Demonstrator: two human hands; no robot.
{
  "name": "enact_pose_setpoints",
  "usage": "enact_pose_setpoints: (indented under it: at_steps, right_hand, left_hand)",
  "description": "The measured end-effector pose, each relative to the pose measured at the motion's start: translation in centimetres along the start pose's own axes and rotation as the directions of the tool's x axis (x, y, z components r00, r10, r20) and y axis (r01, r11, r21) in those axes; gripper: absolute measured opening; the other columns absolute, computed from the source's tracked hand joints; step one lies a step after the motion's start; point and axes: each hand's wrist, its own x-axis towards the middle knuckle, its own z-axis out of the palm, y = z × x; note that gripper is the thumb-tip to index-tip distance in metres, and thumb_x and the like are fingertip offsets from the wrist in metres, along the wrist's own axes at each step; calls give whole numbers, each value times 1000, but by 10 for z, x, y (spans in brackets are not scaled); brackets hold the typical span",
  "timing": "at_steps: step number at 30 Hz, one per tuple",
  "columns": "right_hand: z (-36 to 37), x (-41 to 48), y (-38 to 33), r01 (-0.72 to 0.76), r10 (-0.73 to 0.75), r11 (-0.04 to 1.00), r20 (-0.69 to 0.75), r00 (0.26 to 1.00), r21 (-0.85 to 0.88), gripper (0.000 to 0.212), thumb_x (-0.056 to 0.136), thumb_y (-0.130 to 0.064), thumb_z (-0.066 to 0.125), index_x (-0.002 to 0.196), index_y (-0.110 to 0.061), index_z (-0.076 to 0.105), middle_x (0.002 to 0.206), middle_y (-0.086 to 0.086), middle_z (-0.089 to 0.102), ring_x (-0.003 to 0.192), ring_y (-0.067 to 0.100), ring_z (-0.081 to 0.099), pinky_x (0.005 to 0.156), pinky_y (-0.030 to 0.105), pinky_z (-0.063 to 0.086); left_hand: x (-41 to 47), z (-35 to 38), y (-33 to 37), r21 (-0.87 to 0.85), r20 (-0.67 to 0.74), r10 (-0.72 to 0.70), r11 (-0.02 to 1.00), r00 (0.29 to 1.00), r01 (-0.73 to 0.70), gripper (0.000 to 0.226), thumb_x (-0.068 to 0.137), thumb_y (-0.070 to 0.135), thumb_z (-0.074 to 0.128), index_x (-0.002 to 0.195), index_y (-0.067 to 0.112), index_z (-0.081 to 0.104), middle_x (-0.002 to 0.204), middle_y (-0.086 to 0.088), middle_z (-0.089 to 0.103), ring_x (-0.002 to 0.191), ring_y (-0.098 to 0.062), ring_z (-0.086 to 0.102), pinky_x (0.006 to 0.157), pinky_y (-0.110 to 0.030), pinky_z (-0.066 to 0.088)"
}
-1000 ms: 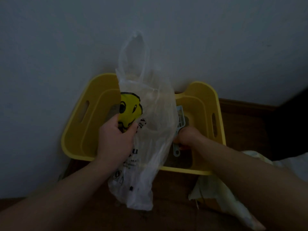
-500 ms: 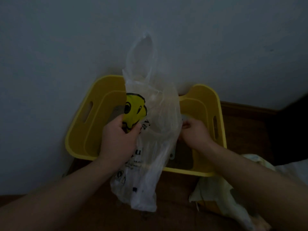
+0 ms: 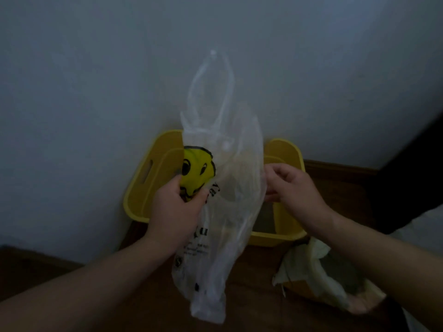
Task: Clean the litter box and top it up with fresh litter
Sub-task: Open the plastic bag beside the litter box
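Note:
A clear plastic bag [image 3: 223, 212] with a yellow smiley print hangs in front of the yellow litter box [image 3: 143, 178], which stands against the wall. My left hand [image 3: 177, 207] grips the bag's left side at the smiley print. My right hand [image 3: 290, 185] pinches the bag's right edge between thumb and fingers. The bag's handle loops stand up above both hands. A strip of grey litter [image 3: 263, 216] shows inside the box to the right of the bag. The scoop is hidden.
A crumpled pale yellow bag [image 3: 318, 276] lies on the brown wooden floor [image 3: 263, 295] at the lower right, under my right forearm. A dark object [image 3: 407, 183] stands at the far right. The white wall [image 3: 119, 92] rises directly behind the box.
My right hand left the scoop in the box, rose and took hold of the bag's right edge. The bag is lifted higher and spread wider. My left hand kept its grip.

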Motion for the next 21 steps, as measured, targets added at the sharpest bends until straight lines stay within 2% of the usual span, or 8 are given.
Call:
enact_pose_setpoints:
  at_steps: [3,7,10,12,15,17,18,21]
  right_hand:
    - [10,-17,-14,-3,0,998,62,998,59,29,93,-34,59,107,-12,70,93,3,77,84,20,74,71,36,62]
    - [24,-30,-16,80,-84,996,102,991,43,7,88,-5,70,90,-11,72,83,8,76,76,18,73,67,30,58]
    - [30,-34,-16,133,-132,991,133,982,1,19,86,1,70,76,-16,72,77,25,67,70,25,62,65,36,52]
    - [30,-35,-16,142,-143,990,165,976,18,23,86,2,69,74,-17,71,74,26,63,68,24,58,63,35,50]
    - [25,-36,-15,171,-166,985,210,963,-2,16,87,6,66,78,-7,67,73,25,60,67,24,56,60,28,49]
    - [20,-36,-15,190,-180,982,227,957,-23,9,89,5,64,82,1,66,75,31,60,68,24,56,60,27,49]
    - [17,-37,-16,197,-184,980,235,954,-31,6,89,5,63,84,5,66,78,34,61,69,24,57,61,27,50]
    - [8,-37,-15,214,-197,976,257,946,-43,5,89,5,63,85,8,64,83,34,61,72,24,60,63,27,51]
  left_hand:
    - [-20,-15,13,18,13,11,1000,1000,-11,19,91,20,71,78,33,65,69,17,67,65,-1,62,54,-13,46]
    - [-38,-38,16,5,43,-24,1000,999,24,13,87,21,76,95,31,73,88,16,75,83,-4,70,72,-33,60]
    - [-51,-55,18,4,63,-79,997,995,78,20,83,25,79,99,32,70,94,17,75,88,-3,70,78,-40,61]
    - [-57,-64,21,-43,72,-102,994,992,105,31,77,33,83,104,31,66,99,13,74,90,-5,71,80,-41,61]
    - [-58,-75,29,-26,-93,-120,993,988,118,53,64,47,88,103,31,55,96,3,67,86,-14,67,74,-41,60]
    - [-56,-82,39,11,-238,-29,999,971,33,54,62,44,90,95,32,48,91,2,58,79,-16,60,69,-34,55]
    - [-54,-88,45,49,-272,77,997,959,-66,52,64,43,87,94,32,46,90,2,55,78,-17,58,68,-30,52]
    - [-41,-104,65,282,-120,445,872,887,-400,43,74,40,74,106,29,47,99,4,52,90,-12,55,79,-18,46]
